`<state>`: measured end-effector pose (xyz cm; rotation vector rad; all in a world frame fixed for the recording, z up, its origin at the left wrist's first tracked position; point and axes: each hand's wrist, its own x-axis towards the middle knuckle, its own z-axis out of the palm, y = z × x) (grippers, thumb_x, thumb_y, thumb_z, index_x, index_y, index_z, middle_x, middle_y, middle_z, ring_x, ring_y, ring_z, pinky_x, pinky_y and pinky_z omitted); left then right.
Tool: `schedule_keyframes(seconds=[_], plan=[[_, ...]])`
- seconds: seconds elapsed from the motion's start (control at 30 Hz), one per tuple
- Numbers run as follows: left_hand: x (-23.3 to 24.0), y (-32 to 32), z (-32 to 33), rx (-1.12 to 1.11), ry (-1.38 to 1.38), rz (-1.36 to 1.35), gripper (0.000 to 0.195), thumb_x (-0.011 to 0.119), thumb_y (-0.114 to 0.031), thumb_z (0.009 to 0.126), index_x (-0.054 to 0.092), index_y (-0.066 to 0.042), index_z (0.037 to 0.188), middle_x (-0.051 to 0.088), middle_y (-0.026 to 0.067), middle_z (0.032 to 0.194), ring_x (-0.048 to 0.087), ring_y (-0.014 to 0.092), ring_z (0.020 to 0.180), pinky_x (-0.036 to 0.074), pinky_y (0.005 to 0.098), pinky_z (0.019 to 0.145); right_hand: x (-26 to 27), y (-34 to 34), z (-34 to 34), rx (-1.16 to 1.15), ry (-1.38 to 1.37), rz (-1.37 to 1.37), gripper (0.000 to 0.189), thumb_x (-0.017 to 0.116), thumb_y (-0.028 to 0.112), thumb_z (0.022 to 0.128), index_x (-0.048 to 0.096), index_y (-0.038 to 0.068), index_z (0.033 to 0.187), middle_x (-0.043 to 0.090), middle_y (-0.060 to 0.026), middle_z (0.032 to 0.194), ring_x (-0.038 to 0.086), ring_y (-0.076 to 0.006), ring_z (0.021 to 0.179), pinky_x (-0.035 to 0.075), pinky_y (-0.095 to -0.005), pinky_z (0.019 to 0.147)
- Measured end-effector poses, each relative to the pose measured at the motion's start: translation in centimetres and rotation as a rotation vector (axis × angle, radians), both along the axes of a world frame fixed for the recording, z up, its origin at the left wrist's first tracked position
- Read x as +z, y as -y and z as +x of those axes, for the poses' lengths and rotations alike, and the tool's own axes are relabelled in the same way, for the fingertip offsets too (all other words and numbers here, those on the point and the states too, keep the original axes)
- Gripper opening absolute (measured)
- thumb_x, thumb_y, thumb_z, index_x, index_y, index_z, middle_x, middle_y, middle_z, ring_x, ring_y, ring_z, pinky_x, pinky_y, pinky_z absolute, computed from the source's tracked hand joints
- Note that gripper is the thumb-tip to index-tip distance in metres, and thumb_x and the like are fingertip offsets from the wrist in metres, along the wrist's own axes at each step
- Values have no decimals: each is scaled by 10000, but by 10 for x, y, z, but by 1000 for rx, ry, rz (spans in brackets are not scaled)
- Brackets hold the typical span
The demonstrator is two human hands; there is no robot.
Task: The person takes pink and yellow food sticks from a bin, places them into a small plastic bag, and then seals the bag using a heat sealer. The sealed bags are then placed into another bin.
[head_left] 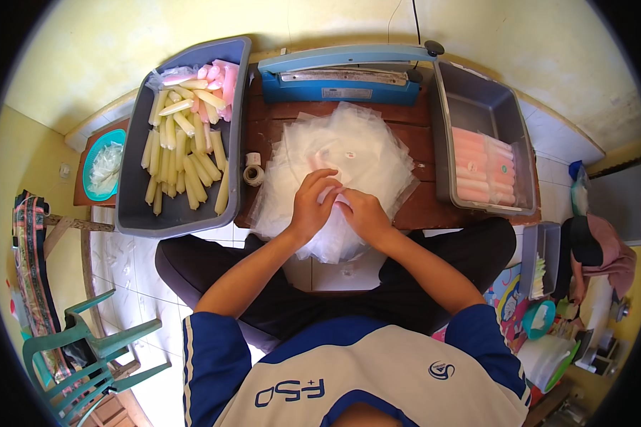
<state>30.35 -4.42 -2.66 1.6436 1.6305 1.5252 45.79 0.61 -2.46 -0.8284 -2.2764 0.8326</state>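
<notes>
A wide fanned pile of clear plastic bags (pixel 352 139) lies before me on a dark red wooden table (pixel 414 144), its near part hanging over the edge towards my lap. My left hand (pixel 315 203) and my right hand (pixel 366 213) meet over the near half of the pile. The thumbs and fingers of both pinch thin clear plastic film, seemingly a bag's edge; the fingers partly hide it. Small printed marks (pixel 350 155) show through the bags just beyond my fingertips. Left of the pile stands a small roll of twine (pixel 253 175).
A blue impulse heat sealer (pixel 342 74) stands behind the pile. The left grey tub (pixel 234 160) holds cream and pink filled plastic tubes; the right one (pixel 481 101) holds bagged pink tubes. A turquoise basket (pixel 88 171), a green plastic chair (pixel 93 347) and another person (pixel 601 251) flank me.
</notes>
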Motion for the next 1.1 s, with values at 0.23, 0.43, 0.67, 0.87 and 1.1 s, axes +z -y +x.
schedule_keyframes(seconds=[0.23,0.43,0.67,0.87,1.1], plan=[[-3,9,4,73,-160,30,205,706,4,799,648,-55,987,632,126,1076,593,319,1032,474,394,884,52,-19,15,64,98,220,253,743,104,760,623,52,976,661,-124,994,643,-304,904,513,-381,691],[-1,12,9,98,-137,-127,218,666,29,776,609,-71,961,586,105,938,593,297,885,461,397,790,28,-60,3,340,214,257,733,762,129,721,470,84,1392,447,-199,1437,397,-352,1374,318,-479,1144],[-4,12,3,112,-141,-166,175,641,40,789,597,-69,919,595,76,868,604,266,808,458,393,760,10,-81,-13,540,317,213,864,757,256,729,382,47,1479,385,-192,1528,353,-346,1422,206,-507,1215],[-5,8,3,101,-40,-161,172,621,64,792,602,-57,914,591,88,853,599,247,702,485,361,647,1,-89,-18,540,239,175,704,735,214,747,507,16,1383,539,-173,1404,490,-340,1307,316,-450,1158],[-1,8,6,87,19,-124,199,599,89,780,615,-49,922,579,104,842,602,244,678,502,347,641,-1,-83,-29,443,222,276,597,747,178,739,585,19,1290,617,-149,1282,563,-319,1182,410,-424,1039]])
